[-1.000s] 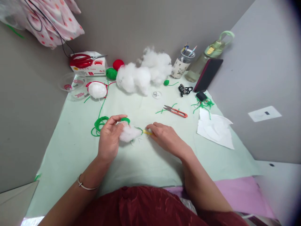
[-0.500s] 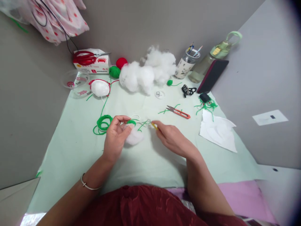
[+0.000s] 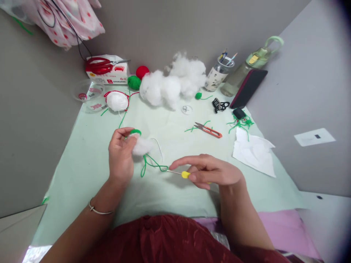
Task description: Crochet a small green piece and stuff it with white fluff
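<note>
My left hand [image 3: 122, 151] is closed around a small crocheted piece, with a green edge [image 3: 135, 132] at its top and a white fluffy part [image 3: 142, 146] sticking out to the right. Between thumb and fingers of my right hand [image 3: 214, 170] is a crochet hook [image 3: 185, 175] with a yellow handle; the index finger stretches along its metal shaft. Green yarn [image 3: 153, 163] loops over the hook's tip and runs back toward the piece. A thin white strand [image 3: 159, 148] curves over the table beside it.
White stuffing [image 3: 164, 89] lies at the back, next to green yarn [image 3: 134, 83] and red yarn [image 3: 142, 72] balls. Thread snips [image 3: 208, 130] rest right of centre. A phone [image 3: 248, 89] leans on a bottle [image 3: 238, 76]. White paper [image 3: 253, 151] lies at the right.
My left hand has moved left with the crocheted piece, over where the green yarn coil lay. My right hand has shifted down and right; the hook now pulls a green loop outward.
</note>
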### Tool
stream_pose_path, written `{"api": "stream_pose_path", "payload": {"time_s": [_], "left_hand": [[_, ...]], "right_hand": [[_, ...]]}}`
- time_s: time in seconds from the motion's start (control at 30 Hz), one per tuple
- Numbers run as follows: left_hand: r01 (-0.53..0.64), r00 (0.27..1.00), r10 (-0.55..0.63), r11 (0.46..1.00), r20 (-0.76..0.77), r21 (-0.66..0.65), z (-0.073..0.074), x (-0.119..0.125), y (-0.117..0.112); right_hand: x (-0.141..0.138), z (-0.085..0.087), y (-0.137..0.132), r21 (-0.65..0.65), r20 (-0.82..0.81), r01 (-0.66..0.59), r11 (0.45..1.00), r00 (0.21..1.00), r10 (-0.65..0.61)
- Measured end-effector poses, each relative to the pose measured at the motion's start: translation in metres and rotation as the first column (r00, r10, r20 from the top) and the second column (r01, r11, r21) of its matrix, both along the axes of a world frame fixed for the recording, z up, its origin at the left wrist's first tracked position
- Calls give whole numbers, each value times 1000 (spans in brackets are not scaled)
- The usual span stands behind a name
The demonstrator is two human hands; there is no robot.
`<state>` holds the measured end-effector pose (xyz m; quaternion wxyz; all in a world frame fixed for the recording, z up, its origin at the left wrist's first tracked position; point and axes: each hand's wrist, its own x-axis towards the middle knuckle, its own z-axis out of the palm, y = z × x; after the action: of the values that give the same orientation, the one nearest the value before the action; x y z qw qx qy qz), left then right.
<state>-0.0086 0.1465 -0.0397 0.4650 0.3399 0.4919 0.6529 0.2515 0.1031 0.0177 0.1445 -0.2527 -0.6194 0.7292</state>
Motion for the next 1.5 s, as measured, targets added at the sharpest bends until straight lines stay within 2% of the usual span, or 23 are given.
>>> {"api": "stream_pose_path", "payload": {"time_s": [0.07, 0.1, 0.17, 0.2, 0.23, 0.27, 0.33, 0.43, 0.57, 0.67, 0.87, 1.07, 1.5], "left_hand": [[-69, 997, 68, 998, 26, 14, 2, -10, 7], [-97, 995, 96, 995, 39, 19, 3, -15, 11], [-128, 990, 127, 991, 58, 23, 7, -23, 15], [-126, 990, 124, 992, 65, 22, 8, -26, 15], [-112, 991, 110, 994, 69, 20, 9, -26, 15], [-91, 993, 89, 996, 71, 18, 10, -24, 13], [-31, 997, 30, 999, 66, 15, 10, -16, 5], [122, 992, -121, 992, 44, -14, 8, 3, -12], [298, 954, -297, 953, 25, -51, 9, 20, -32], [346, 938, -346, 936, 22, -63, 10, 22, -36], [360, 933, -359, 930, 24, -76, 10, 21, -34], [340, 940, -341, 937, -9, -79, 10, 22, -33], [166, 962, -151, 985, -229, 48, -5, 24, -28]], "right_hand": [[-4, 1, 1, 167, 216, 23, 986, 974, -59], [-6, 1, 2, 272, 349, 32, 962, 928, -130], [-9, 2, 2, 451, 552, 34, 892, 774, -309], [-9, 2, 2, 498, 598, 37, 866, 708, -374], [-9, 2, 2, 514, 610, 55, 856, 678, -410], [-8, 3, 2, 501, 593, 89, 861, 690, -416], [-7, 4, 2, 408, 485, 190, 893, 784, -388], [-8, 5, 2, 170, 245, 345, 923, 893, -379], [-16, -1, 3, -146, 50, 417, 897, 909, -414], [-26, -5, 4, -273, -3, 425, 863, 897, -443], [-40, -15, 6, -421, 2, 411, 809, 892, -452], [-42, -19, 7, -502, 5, 419, 757, 877, -481], [-48, -29, 12, -690, -125, 298, 660, 849, -514]]}}
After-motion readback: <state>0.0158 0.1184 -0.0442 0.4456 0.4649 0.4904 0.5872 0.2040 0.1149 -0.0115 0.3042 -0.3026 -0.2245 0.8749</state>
